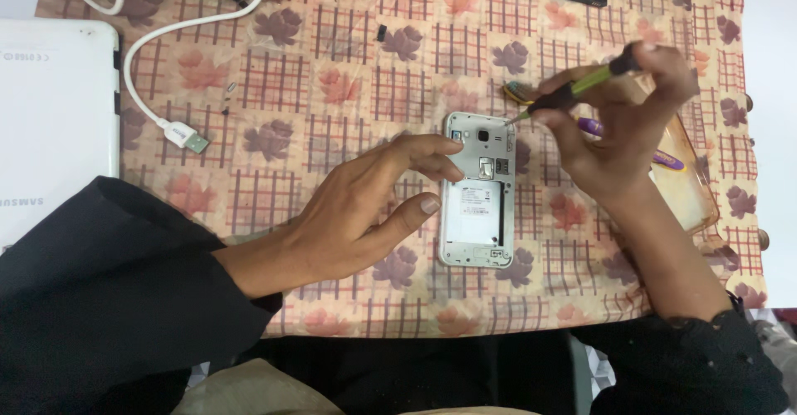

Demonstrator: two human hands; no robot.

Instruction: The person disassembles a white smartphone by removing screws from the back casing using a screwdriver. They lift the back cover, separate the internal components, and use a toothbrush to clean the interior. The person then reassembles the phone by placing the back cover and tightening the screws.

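1. We see the right hand (618, 124) closed around a green-and-black screwdriver (581, 85), its tip touching the far right corner of the white phone (477, 189).
2. The left hand (365, 203) lies open, holding nothing, fingertips pressing the phone's far left edge, thumb beside its left side.
3. The phone lies back-up without its cover, at the middle of the flowered cloth (332, 75).
4. A clear tray (693, 191) sits just right of the phone, under the right hand.
5. Far left, we see a white cable (158, 112) and a white laptop (50, 124).
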